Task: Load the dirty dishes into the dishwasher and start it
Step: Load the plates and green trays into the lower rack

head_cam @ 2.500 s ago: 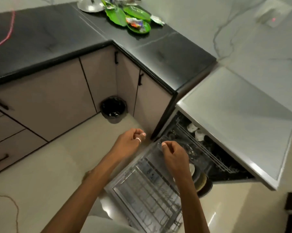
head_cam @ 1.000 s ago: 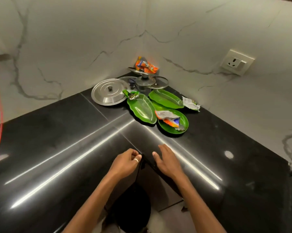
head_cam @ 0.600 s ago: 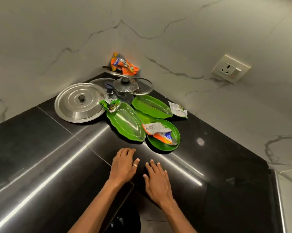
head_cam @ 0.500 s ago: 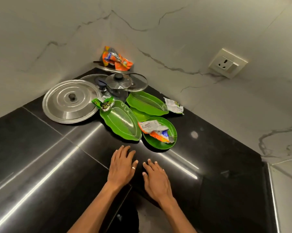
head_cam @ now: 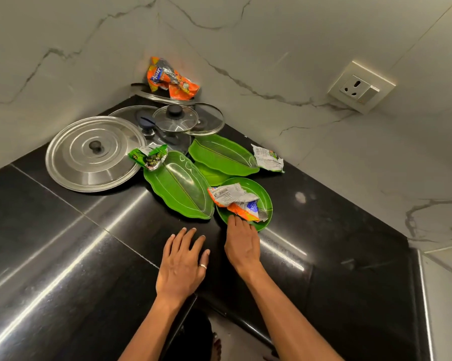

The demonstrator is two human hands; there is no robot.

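Dirty dishes are piled in the corner of the black counter (head_cam: 63, 256). A round green plate (head_cam: 265, 201) carries a crumpled wrapper (head_cam: 235, 199). Beside it lie a leaf-shaped green plate (head_cam: 180, 186) and a second leaf plate (head_cam: 219, 155) stacked over another green one. A large steel lid (head_cam: 94, 152) and several glass lids (head_cam: 175, 118) sit behind. My right hand (head_cam: 241, 243) reaches forward with straight fingers, its tips at the round plate's near rim. My left hand (head_cam: 181, 264) rests flat on the counter, a ring on one finger. The dishwasher is out of view.
More wrappers lie around: a green one (head_cam: 150, 157) on the leaf plate's tip, a white one (head_cam: 269, 158) near the wall, an orange one (head_cam: 170, 79) on a steel pan in the corner. A wall socket (head_cam: 360, 87) is at right.
I turned from the open dishwasher up to the counter corner. Both hands slid forward over the counter; the right hand now reaches the round green plate's rim.
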